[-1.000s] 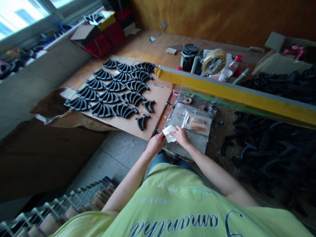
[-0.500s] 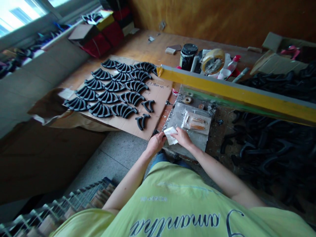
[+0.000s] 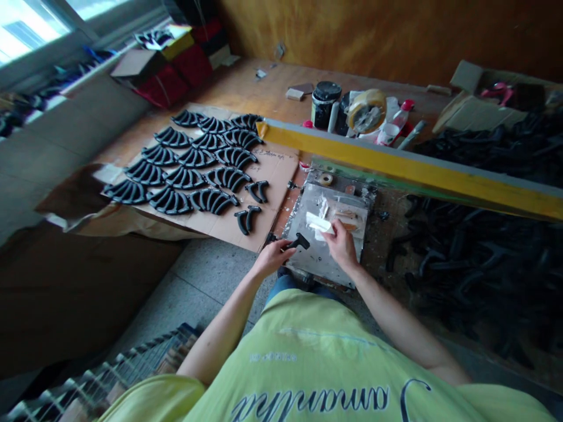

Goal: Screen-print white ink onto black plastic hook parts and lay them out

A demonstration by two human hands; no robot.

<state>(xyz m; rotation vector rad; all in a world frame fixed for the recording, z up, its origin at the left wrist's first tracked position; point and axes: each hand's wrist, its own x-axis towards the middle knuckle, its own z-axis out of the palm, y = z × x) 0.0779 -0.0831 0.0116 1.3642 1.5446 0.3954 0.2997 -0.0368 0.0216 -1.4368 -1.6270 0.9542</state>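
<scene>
My left hand (image 3: 273, 258) is closed on one end of a black curved handle (image 3: 301, 241), whose wider end sticks out to the right over the grey board's near left part. In my right hand (image 3: 342, 245) is a folded white cloth or paper (image 3: 319, 224), pinched between thumb and fingers above the grey board (image 3: 334, 264). Cloth and handle are apart. Behind my right hand, a clear plastic piece with brownish strips (image 3: 349, 226) lies on the board. To the left, rows of similar black handles (image 3: 168, 201) lie on a cardboard sheet (image 3: 229, 228).
A yellow beam (image 3: 396, 157) crosses above the bench from centre to right. Behind it stand a black-lidded jar (image 3: 326, 101), a tape roll (image 3: 366, 111) and a red-capped bottle (image 3: 403, 114). A dark heap of black parts (image 3: 466, 264) fills the right. Red boxes (image 3: 162, 82) stand back left.
My right hand has moved right and up with the white cloth or paper, away from my left hand. The black handle in my left hand now shows uncovered.
</scene>
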